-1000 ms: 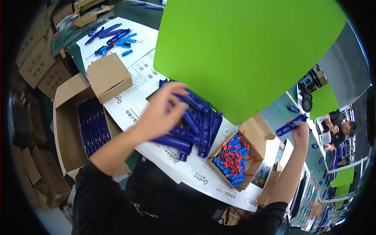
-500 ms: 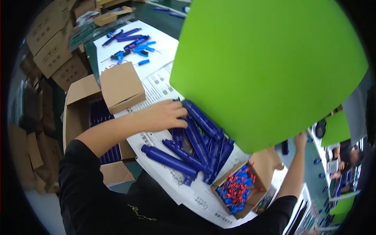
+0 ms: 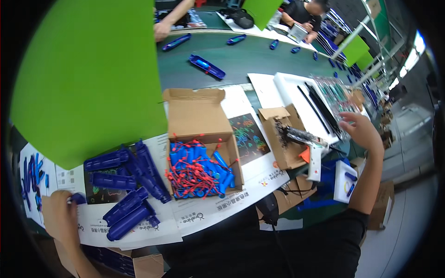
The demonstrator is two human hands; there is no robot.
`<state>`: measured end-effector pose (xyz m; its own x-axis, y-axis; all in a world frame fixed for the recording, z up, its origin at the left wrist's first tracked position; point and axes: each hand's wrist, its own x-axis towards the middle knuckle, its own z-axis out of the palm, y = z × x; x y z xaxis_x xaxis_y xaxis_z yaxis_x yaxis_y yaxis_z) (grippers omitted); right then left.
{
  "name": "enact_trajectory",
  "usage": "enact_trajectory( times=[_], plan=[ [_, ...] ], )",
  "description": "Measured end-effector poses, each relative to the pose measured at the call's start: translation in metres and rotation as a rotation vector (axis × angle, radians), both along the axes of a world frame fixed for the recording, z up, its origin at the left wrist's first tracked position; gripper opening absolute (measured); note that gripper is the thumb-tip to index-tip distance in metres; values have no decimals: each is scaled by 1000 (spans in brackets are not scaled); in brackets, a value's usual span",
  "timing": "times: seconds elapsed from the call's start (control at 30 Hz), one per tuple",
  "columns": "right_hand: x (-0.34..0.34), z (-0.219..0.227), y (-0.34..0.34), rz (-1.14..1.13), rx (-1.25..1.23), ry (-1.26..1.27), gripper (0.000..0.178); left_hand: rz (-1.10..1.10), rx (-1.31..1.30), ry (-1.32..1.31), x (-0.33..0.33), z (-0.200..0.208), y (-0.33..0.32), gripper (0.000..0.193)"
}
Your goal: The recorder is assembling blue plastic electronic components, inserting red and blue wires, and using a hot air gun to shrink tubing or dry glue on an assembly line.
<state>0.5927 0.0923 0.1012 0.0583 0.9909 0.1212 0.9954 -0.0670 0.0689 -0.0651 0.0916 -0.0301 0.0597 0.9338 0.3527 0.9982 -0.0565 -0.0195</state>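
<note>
At the left of the bench, my left hand (image 3: 60,215) is closed on a dark blue plastic shell (image 3: 78,198), of which only the end shows past the fingers. Beside it, a heap of similar blue shells (image 3: 127,173) lies on printed white paper. My right hand (image 3: 359,129) is raised at the right with fingers apart and nothing visible in it. It is nearest to green circuit boards (image 3: 333,92) in clear plastic and long black strips (image 3: 323,109). Between my arms stands an open cardboard box (image 3: 236,173) of blue cylindrical batteries (image 3: 194,167) with red-tipped leads.
A tall green panel (image 3: 88,83) stands at the left. Behind the bench, a green belt (image 3: 259,62) carries blue shells, one (image 3: 207,67) nearby. A glue gun (image 3: 313,150) rests by a small cardboard box (image 3: 285,155). Co-workers' hands (image 3: 162,31) are across the belt.
The view has swung right. My left hand has moved off the shell heap and now holds a shell. My right hand has left the belt side and come over near the boards.
</note>
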Motion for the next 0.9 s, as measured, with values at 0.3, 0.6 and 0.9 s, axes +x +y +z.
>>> enact_trajectory(
  times=[0.3, 0.6, 0.9],
  plan=[
    [17, -130, -82, -686, -300, 1275, 46, -441, 93, -1504, 59, -28, -53, 63],
    [19, -139, -49, -434, -23, 775, 45, -246, -932, -2096, 190, -36, -50, 50],
    [-9, -128, -46, -430, -122, 1331, 37, -114, -895, -2448, 188, -47, -61, 37]
  ],
)
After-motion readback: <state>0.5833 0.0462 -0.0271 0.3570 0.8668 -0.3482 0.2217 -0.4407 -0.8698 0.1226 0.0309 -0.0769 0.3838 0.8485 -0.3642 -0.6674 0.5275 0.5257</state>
